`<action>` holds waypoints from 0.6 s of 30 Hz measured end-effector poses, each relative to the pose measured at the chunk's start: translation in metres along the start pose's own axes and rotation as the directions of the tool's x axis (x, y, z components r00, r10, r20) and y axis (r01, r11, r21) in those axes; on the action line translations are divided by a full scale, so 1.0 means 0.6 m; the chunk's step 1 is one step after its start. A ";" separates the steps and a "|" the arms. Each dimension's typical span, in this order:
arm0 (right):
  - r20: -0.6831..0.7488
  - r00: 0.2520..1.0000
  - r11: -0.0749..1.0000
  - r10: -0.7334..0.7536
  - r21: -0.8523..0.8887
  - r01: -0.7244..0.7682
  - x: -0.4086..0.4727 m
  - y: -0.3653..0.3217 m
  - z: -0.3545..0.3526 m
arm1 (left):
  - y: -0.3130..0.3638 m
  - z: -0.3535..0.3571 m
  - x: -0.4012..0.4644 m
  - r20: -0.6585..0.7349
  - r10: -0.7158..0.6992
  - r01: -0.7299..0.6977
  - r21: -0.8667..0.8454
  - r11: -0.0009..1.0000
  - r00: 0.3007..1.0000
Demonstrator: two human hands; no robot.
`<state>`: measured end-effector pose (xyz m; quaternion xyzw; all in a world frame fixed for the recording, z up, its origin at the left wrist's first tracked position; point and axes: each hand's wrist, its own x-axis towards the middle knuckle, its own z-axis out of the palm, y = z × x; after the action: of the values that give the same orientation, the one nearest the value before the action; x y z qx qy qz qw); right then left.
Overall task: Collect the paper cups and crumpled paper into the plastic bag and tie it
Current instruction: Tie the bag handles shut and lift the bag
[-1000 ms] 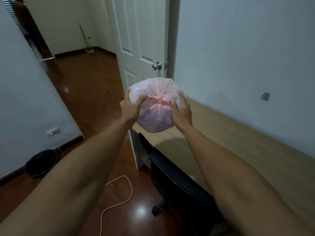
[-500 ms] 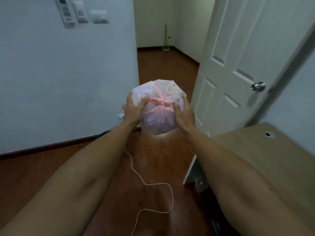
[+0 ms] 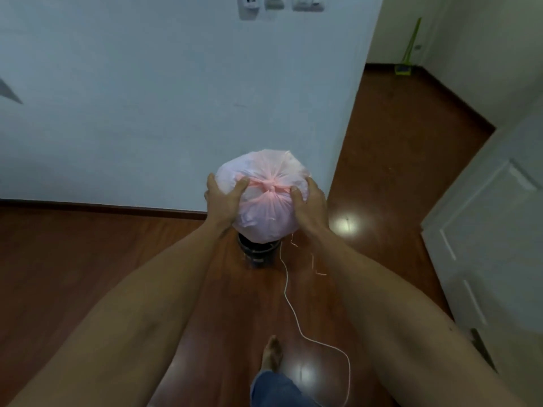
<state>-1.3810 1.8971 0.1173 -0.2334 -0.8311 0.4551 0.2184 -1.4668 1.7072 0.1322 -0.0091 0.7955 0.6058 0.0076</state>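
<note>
A knotted pink plastic bag (image 3: pixel 266 198) is held at arm's length between the left hand (image 3: pixel 224 200) and the right hand (image 3: pixel 311 201), the fingers of both clamped on its sides. A second ago it was held over a wooden bench; it has since been carried across the room and is now held above a dark bin (image 3: pixel 256 250) on the floor (image 3: pixel 88 259). The tying appears finished, and disposal seems likely next.
</note>
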 end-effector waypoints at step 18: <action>0.108 0.972 0.978 0.209 -0.038 -0.206 0.340 0.086 0.313 | -0.124 0.056 0.435 -0.010 -0.242 0.235 0.270 0.934 0.970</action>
<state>-1.6416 1.9182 0.0118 -0.2959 -0.8191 0.4766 0.1198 -1.7257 1.7185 0.0457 -0.0973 0.8633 0.4868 0.0914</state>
